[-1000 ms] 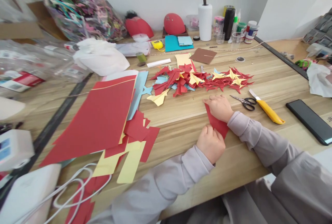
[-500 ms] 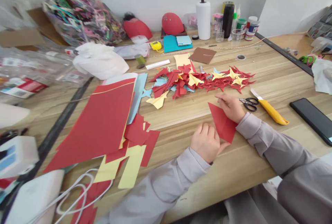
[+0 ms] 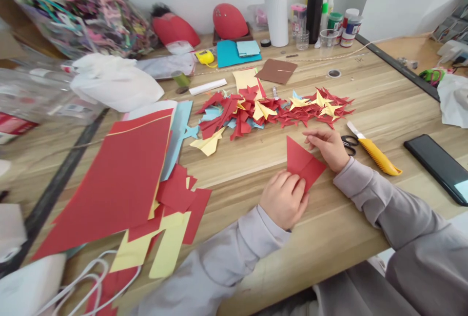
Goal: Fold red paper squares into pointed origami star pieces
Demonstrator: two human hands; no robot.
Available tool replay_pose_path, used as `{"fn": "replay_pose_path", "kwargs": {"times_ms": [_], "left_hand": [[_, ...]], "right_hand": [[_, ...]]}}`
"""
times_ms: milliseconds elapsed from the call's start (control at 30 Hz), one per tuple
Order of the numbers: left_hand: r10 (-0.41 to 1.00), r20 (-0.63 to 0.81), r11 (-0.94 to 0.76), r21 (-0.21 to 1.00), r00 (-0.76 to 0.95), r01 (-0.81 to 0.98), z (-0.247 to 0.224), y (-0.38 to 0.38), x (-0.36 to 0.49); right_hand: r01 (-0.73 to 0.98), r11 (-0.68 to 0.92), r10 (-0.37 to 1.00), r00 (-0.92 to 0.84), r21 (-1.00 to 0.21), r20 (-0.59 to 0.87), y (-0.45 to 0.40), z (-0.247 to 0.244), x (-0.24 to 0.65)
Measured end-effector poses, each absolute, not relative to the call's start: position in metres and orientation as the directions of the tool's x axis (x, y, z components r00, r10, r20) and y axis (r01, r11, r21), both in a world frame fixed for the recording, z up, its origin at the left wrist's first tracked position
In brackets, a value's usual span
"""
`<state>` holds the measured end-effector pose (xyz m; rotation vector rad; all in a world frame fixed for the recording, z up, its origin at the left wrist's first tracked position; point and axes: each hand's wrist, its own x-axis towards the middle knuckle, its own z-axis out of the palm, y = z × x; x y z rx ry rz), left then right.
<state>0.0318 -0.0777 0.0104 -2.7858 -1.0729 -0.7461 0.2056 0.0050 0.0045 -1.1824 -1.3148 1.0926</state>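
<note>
A folded square of red paper (image 3: 302,162) lies on the wooden table with one corner pointing up and a crease across it. My left hand (image 3: 283,199) covers its lower left part, with the fingers gripping the paper's edge. My right hand (image 3: 327,148) rests beside its right corner, fingers spread and holding nothing. Just past those fingers, a pile of folded red, yellow and blue paper pieces (image 3: 274,113) spreads across the table, including yellow stars.
Black-handled scissors (image 3: 350,141) and a yellow utility knife (image 3: 378,156) lie right of my right hand. A black phone (image 3: 440,162) lies further right. Stacked red, yellow and blue paper sheets (image 3: 135,174) lie to the left, and bottles stand along the back.
My left hand has moved from beside the red paper onto its lower part, and the paper now shows a crease. My right hand has shifted slightly. The view has swung a little.
</note>
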Motion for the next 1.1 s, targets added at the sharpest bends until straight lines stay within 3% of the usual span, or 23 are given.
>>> {"fn": "replay_pose_path", "kwargs": {"times_ms": [133,267,400,667,967,1100], "left_hand": [[0.628,0.505,-0.719,0.087,0.591,0.69,0.009,-0.064,0.018],[0.633,0.53,-0.698,0.077,0.564,0.711,0.007,-0.05,0.004],[0.663,0.555,-0.668,0.136,0.502,0.732,0.003,-0.043,-0.003],[0.77,0.585,-0.571,0.454,0.255,0.684,0.003,-0.04,-0.005],[0.842,0.507,-0.44,0.444,0.186,0.781,-0.002,-0.034,-0.005],[0.846,0.512,-0.436,0.5,0.151,0.748,0.0,-0.034,-0.006]], "right_hand": [[0.287,0.278,0.944,-0.261,-0.917,0.204,0.0,0.011,0.208],[0.515,0.605,0.769,-0.575,-0.607,0.278,-0.006,0.013,0.206],[0.587,0.686,0.718,-0.644,-0.429,0.266,-0.009,0.009,0.205],[0.617,0.658,0.749,-0.596,-0.433,0.289,-0.009,0.011,0.203],[0.664,0.587,0.809,-0.507,-0.463,0.298,-0.01,0.013,0.197],[0.689,0.575,0.818,-0.485,-0.441,0.31,-0.011,0.013,0.196]]}}
